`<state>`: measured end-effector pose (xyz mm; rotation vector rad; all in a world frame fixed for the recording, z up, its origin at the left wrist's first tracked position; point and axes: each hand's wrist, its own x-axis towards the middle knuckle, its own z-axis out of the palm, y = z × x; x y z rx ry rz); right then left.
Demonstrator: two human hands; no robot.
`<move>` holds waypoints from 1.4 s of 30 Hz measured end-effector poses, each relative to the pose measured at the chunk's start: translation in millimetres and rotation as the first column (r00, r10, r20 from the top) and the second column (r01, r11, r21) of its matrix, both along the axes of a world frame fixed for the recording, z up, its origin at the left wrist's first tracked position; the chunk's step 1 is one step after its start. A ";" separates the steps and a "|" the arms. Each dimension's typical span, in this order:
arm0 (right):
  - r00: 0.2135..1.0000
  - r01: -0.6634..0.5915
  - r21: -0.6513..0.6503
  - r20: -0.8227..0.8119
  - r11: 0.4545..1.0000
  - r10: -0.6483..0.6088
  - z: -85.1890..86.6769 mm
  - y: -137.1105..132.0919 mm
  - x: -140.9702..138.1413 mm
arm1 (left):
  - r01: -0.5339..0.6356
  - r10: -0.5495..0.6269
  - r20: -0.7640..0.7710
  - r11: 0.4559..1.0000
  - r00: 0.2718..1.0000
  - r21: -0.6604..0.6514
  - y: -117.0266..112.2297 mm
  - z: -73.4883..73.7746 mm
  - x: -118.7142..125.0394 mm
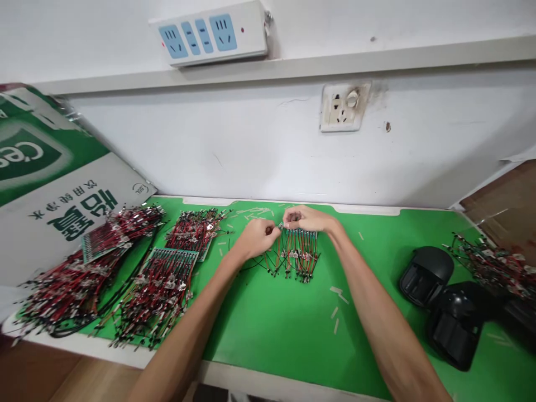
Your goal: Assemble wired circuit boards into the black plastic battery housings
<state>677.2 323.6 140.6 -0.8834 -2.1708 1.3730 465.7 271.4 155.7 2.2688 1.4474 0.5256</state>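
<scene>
My left hand (258,239) is closed in a pinch, its fingertips at a tiny silvery part (281,225) whose kind I cannot make out. From the other side my right hand (305,218) pinches at the same spot, fingers closed. The two hands nearly meet there. Under and in front of my right hand lies a circuit board (309,233), partly hidden by it. A row of red and black wires (300,257) with small ends runs from the board toward me. A few dark wires (268,262) spread out below my left hand.
Several wired boards lie in piles (159,290) at the left, by a green and white carton (62,173). Two black plastic housings (427,273) and more wires (498,265) sit at the right. Pale strips (336,318) dot the green mat (272,335). A power strip (213,33) hangs above.
</scene>
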 end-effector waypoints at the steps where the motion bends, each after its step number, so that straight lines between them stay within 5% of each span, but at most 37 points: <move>1: 1.000 0.001 0.006 0.001 1.000 -0.001 -0.4 0.0 -0.8 | 0.012 -0.012 -0.019 1.000 1.000 0.007 -0.3 0.8 -0.3; 17: 0.993 0.078 0.106 0.080 0.991 -0.086 -4.8 -7.0 -8.9 | -0.071 0.073 -0.038 0.996 0.997 0.054 -7.1 -7.8 16.2; 21: 0.991 0.067 0.066 0.114 0.996 -0.074 -1.6 -6.0 -6.7 | -0.076 0.082 -0.089 0.995 0.993 0.068 -11.3 -1.7 17.0; 28: 0.972 0.064 -0.003 0.226 0.998 -0.061 5.1 -0.2 -3.3 | -0.237 0.264 -0.184 0.959 0.947 0.155 -7.8 11.6 -3.2; 35: 0.949 0.066 -0.012 0.309 0.998 -0.059 8.2 2.2 4.5 | -0.048 0.049 -0.149 0.999 0.988 0.008 -9.5 9.2 -1.4; 42: 0.956 0.025 -0.025 0.294 0.999 -0.017 8.8 3.1 8.8 | -0.041 0.039 -0.142 0.999 0.989 -0.016 -2.1 10.6 -14.1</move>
